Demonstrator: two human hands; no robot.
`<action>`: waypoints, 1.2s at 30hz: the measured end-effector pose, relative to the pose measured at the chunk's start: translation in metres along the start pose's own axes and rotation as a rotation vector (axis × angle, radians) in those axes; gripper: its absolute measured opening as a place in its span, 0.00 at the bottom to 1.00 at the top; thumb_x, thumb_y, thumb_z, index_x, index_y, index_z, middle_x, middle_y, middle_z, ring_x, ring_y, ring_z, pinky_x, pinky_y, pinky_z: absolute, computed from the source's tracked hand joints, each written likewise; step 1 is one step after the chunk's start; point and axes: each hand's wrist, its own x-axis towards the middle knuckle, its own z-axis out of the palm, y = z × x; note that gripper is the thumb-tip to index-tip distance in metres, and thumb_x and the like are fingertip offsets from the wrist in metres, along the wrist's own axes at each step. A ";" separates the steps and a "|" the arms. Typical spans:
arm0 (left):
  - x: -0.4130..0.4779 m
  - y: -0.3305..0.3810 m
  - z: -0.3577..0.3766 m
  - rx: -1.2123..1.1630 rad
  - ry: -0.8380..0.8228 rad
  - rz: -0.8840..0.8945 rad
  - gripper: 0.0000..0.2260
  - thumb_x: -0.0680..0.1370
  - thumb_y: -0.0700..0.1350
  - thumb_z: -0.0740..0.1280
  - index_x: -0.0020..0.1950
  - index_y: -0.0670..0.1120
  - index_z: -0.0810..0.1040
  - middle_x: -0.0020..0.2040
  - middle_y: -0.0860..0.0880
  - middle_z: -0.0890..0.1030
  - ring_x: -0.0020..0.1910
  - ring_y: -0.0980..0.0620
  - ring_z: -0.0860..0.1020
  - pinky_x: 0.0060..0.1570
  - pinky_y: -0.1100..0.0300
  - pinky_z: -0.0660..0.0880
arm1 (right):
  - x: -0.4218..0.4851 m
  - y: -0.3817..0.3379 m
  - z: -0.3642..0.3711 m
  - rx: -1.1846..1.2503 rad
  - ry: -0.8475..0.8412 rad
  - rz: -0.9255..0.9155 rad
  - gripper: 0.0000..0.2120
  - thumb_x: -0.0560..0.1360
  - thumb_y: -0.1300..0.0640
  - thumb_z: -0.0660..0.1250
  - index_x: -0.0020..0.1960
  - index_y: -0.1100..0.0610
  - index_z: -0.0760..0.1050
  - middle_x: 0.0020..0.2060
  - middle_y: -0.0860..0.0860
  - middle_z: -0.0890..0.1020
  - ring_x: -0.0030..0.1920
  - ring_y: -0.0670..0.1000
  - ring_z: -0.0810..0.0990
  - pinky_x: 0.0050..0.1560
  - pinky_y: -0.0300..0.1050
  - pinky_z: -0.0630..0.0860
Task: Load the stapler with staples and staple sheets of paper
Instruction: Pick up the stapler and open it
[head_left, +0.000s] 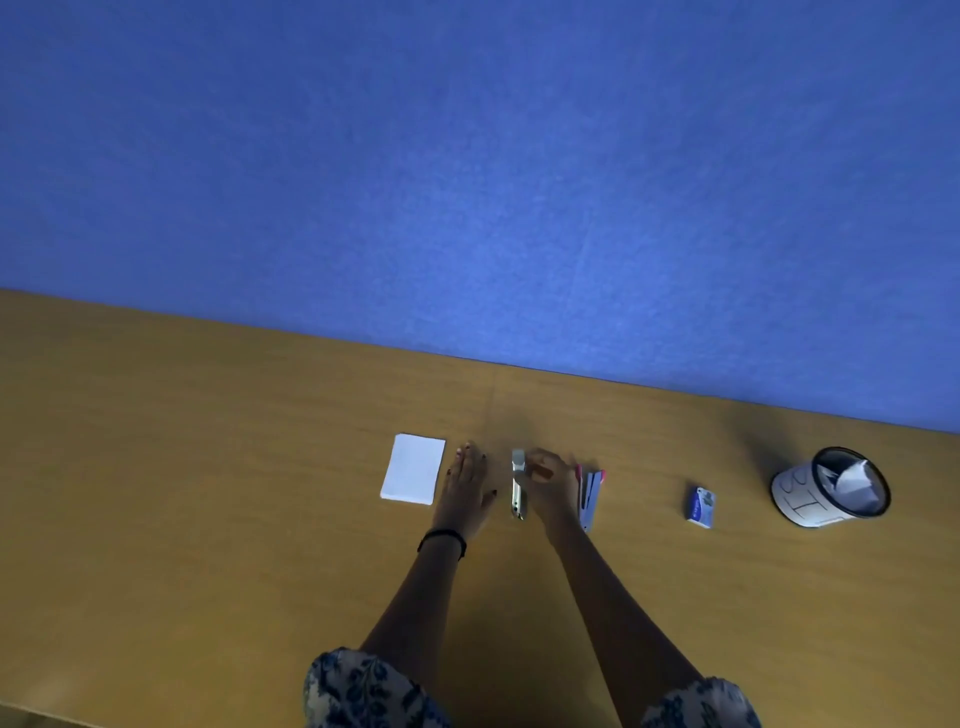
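The stapler (518, 486) is shiny metal. The table (208, 467) shows matt wood grain, the wall (467, 182) a felt-like cloth.

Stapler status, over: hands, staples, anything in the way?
Left hand flat on table, open. Right hand grips silver stapler at its far end. Staple box off right, untouched. Pink stapler beside right wrist.

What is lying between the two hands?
In the head view, a silver stapler lies on the table between the left hand and the right hand.
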 end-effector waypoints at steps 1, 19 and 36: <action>0.001 0.001 -0.003 -0.034 -0.009 -0.017 0.28 0.83 0.46 0.55 0.78 0.44 0.44 0.78 0.46 0.41 0.77 0.47 0.40 0.75 0.55 0.46 | 0.001 -0.005 -0.001 0.033 -0.014 0.011 0.12 0.66 0.69 0.72 0.50 0.62 0.80 0.44 0.54 0.83 0.46 0.52 0.81 0.45 0.40 0.75; -0.043 0.071 -0.069 -1.146 0.082 -0.050 0.13 0.83 0.46 0.52 0.50 0.41 0.74 0.39 0.45 0.78 0.32 0.55 0.82 0.29 0.67 0.75 | -0.025 -0.081 -0.024 0.299 -0.191 -0.061 0.07 0.73 0.61 0.67 0.43 0.49 0.78 0.38 0.46 0.83 0.35 0.41 0.81 0.33 0.36 0.78; -0.090 0.113 -0.075 -1.075 0.313 0.094 0.09 0.81 0.38 0.59 0.52 0.37 0.78 0.32 0.48 0.72 0.28 0.58 0.72 0.35 0.51 0.81 | -0.070 -0.115 -0.067 -0.029 0.035 -0.312 0.07 0.69 0.65 0.71 0.40 0.59 0.72 0.44 0.58 0.83 0.43 0.53 0.81 0.49 0.47 0.77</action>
